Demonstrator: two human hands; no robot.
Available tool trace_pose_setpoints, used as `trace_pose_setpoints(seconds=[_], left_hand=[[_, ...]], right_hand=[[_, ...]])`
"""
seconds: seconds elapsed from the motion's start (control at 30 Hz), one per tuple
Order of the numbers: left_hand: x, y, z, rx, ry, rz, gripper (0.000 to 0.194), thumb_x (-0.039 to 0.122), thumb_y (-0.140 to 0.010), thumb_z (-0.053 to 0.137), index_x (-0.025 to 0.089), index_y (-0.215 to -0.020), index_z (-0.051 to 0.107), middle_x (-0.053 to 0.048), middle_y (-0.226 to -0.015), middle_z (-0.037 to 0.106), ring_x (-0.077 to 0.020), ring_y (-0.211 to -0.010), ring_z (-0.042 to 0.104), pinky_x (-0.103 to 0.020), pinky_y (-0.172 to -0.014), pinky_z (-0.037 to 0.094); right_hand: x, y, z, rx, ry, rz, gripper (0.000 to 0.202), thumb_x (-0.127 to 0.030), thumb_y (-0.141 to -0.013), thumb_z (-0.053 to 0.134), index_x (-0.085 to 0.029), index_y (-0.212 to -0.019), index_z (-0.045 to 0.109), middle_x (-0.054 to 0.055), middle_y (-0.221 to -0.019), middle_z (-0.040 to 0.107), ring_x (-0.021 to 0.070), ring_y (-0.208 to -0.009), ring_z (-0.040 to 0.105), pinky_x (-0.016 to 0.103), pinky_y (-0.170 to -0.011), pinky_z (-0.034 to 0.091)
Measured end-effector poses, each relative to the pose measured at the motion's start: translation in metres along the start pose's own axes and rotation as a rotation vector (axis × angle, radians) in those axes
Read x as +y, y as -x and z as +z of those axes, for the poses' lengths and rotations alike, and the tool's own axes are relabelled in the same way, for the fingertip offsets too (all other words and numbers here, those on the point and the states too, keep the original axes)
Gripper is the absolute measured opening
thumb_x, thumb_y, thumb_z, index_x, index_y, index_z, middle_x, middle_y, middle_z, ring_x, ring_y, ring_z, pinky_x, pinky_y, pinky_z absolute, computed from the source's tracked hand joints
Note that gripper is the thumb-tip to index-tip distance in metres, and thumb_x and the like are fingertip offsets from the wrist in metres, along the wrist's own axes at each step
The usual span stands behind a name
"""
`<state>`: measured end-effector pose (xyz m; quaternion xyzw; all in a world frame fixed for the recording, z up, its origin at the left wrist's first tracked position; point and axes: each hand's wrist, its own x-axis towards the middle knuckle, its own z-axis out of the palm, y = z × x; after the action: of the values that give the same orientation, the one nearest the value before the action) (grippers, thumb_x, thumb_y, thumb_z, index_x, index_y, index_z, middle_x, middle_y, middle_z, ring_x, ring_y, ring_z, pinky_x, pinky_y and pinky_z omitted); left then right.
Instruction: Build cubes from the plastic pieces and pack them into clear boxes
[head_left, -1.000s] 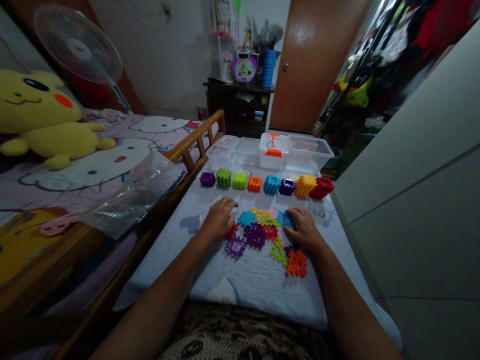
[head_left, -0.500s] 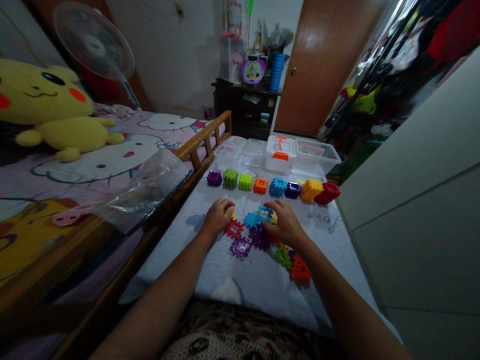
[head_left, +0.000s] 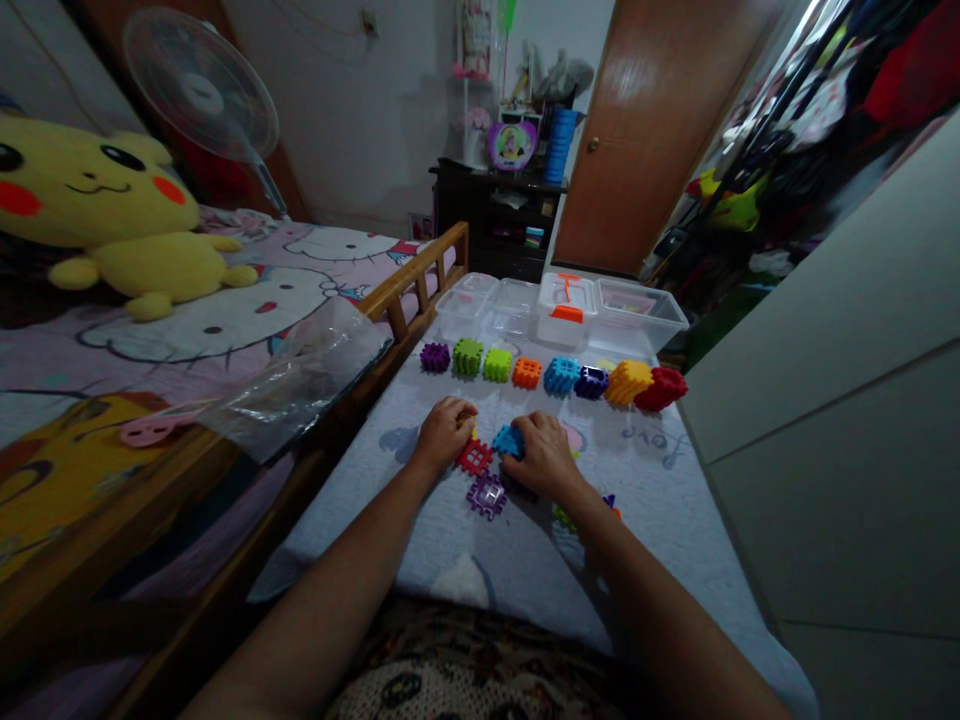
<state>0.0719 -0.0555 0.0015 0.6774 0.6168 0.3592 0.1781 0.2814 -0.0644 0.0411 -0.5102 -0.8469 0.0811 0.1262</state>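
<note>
Right grip (head_left: 544, 455) is bent over a blue piece (head_left: 508, 441), with the fingertips at its far edge and the thumb at its near side; whether it is pinched or merely covered cannot be told. By the left grip (head_left: 444, 435), fingers are curled toward the thumb, and a yellow piece (head_left: 473, 432) appears to be pinched there, mostly hidden. Between the hands, a red piece (head_left: 475, 458) lies flat, with a purple piece (head_left: 487, 496) nearer the body. Because the rims are toothed, pieces are probably best taken by opposite edges and raised slightly before being shifted, so that neighbours are not snagged. If more than one layer is under the right fingers, light pressure would be wiser than a firm press, and the layers should be separated by fingertip. A green piece (head_left: 564, 518) lies by the right forearm, so the wrist should be kept raised lest it be brushed aside. Farther out on the worktop (head_left: 390, 535), coloured stacks (head_left: 527, 373) stand in a row before clear plastic boxes (head_left: 568, 313); broad reaches should be made gently, since the stacks could be toppled by a knuckle.
</note>
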Motion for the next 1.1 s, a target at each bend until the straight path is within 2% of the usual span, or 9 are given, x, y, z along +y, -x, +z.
trace_pose_setpoints(seconds=[0.17, 0.43, 0.7, 0.83, 0.97, 1.1], left_hand=[[-0.003, -0.001, 0.003, 0.013, 0.003, 0.016, 0.017, 0.015, -0.079, 0.055, 0.019, -0.09, 0.067, -0.006, -0.096, 0.065, -0.022, -0.098, 0.062, -0.037, -0.094, 0.05], [-0.005, 0.0, 0.004, 0.026, 0.014, 0.026, 0.019, 0.014, -0.077, 0.055, 0.019, -0.089, 0.068, -0.005, -0.094, 0.065, -0.0213, -0.096, 0.063, -0.036, -0.092, 0.051], [-0.003, 0.0, 0.002, 0.02, 0.022, 0.022, 0.015, 0.017, -0.078, 0.056, 0.019, -0.087, 0.067, -0.005, -0.093, 0.065, -0.0217, -0.096, 0.063, -0.036, -0.091, 0.05], [-0.004, 0.0, 0.002, 0.016, 0.036, 0.024, 0.017, 0.016, -0.078, 0.054, 0.018, -0.089, 0.067, -0.006, -0.095, 0.065, -0.0217, -0.096, 0.063, -0.036, -0.092, 0.05], [-0.005, 0.001, 0.002, 0.004, 0.048, 0.019, 0.018, 0.016, -0.078, 0.053, 0.019, -0.089, 0.067, -0.006, -0.095, 0.065, -0.0214, -0.097, 0.062, -0.036, -0.092, 0.05], [-0.005, 0.001, 0.002, 0.012, 0.058, 0.019, 0.016, 0.017, -0.078, 0.055, 0.018, -0.088, 0.067, -0.006, -0.094, 0.065, -0.022, -0.096, 0.062, -0.037, -0.092, 0.05]], right_hand=[[-0.01, -0.005, -0.001, -0.014, 0.079, 0.067, 0.04, -0.049, -0.08, 0.068, -0.018, -0.104, 0.063, 0.014, -0.105, 0.064, 0.0303, -0.101, 0.054, 0.039, -0.087, 0.039], [-0.014, -0.006, -0.006, -0.039, 0.115, 0.126, 0.037, -0.045, -0.081, 0.065, -0.018, -0.106, 0.061, 0.013, -0.109, 0.065, 0.0303, -0.106, 0.052, 0.039, -0.089, 0.037], [-0.015, -0.006, -0.007, -0.052, 0.101, 0.099, 0.038, -0.037, -0.078, 0.066, -0.017, -0.109, 0.062, 0.014, -0.109, 0.066, 0.0304, -0.105, 0.053, 0.039, -0.089, 0.037], [0.012, -0.02, -0.027, 0.066, 0.01, 0.079, 0.051, -0.037, -0.077, 0.065, -0.018, -0.123, 0.059, 0.013, -0.115, 0.065, 0.0311, -0.108, 0.053, 0.04, -0.091, 0.038], [0.067, -0.053, -0.055, 0.216, -0.006, 0.131, 0.054, -0.037, -0.075, 0.066, -0.018, -0.125, 0.059, 0.013, -0.119, 0.064, 0.0321, -0.107, 0.054, 0.043, -0.092, 0.04], [0.115, -0.085, -0.063, 0.234, -0.039, 0.151, 0.053, -0.031, -0.07, 0.067, -0.018, -0.121, 0.062, 0.013, -0.118, 0.066, 0.0321, -0.106, 0.056, 0.045, -0.095, 0.043]])
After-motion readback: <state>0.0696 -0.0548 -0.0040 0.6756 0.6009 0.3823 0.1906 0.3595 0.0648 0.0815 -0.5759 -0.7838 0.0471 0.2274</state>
